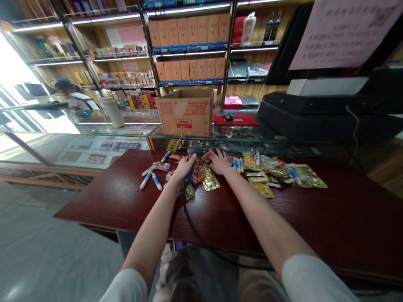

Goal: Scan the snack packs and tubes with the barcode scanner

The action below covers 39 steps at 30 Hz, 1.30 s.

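Note:
My left hand [185, 167] is closed around part of a black corded device, its thumb upward and its other fingers mostly hidden. The device's black cable [192, 226] runs down past my wrist and over the table edge. Close by on the right, my right hand [219, 162] lies palm down with fingers spread, touching the far side of the snack pile. Between and below the hands are small wrapped snacks [199, 174] and a gold foil packet [210, 181]. Blue-and-white wrapped sticks [156, 181] lie left of my left hand. What is under my right fingers is hidden.
More gold packets [261, 188] and sticks spread rightward on the dark red table [126, 201]. Behind it stands a glass counter with an open cardboard box [185, 115], a mouse [228, 116] on a red mat, and black equipment [315, 113]. Another person [80, 102] is far left.

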Motion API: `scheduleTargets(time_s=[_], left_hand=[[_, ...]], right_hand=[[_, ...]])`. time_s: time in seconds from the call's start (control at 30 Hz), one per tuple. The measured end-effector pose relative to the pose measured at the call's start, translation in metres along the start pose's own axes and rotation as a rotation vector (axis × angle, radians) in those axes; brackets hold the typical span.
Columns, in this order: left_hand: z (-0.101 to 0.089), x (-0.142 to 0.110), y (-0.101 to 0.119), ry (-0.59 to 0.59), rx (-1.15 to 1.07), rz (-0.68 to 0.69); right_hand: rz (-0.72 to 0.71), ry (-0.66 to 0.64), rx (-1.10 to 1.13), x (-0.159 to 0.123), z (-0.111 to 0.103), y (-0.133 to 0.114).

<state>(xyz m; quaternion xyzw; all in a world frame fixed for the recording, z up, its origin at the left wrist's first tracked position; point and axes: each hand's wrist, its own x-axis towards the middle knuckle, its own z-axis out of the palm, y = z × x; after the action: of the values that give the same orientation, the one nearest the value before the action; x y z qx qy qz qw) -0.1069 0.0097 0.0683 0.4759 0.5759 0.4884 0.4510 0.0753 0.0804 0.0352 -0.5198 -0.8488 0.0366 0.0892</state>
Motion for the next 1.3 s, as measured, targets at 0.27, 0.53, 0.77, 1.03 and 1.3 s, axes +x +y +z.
scheduleTargets(time_s=[0.27,0.53,0.77,1.03,1.3], left_hand=[[-0.002,0.001,0.001,-0.007,-0.041,-0.034],[0.000,0.001,0.000,-0.108,-0.138,-0.011],[0.003,-0.008,0.007,-0.402,-0.295,-0.148],[0.011,-0.014,0.001,-0.612,-0.309,-0.136],[0.022,-0.019,-0.002,-0.606,-0.285,-0.041]], right_hand=[[0.047,-0.006,-0.128,-0.003,-0.010,-0.005],[0.214,0.231,0.640,-0.028,-0.011,0.035],[0.214,0.264,1.291,-0.059,0.000,0.055],[0.248,0.231,1.249,-0.059,-0.002,0.044],[0.168,0.275,1.066,-0.060,-0.005,0.045]])
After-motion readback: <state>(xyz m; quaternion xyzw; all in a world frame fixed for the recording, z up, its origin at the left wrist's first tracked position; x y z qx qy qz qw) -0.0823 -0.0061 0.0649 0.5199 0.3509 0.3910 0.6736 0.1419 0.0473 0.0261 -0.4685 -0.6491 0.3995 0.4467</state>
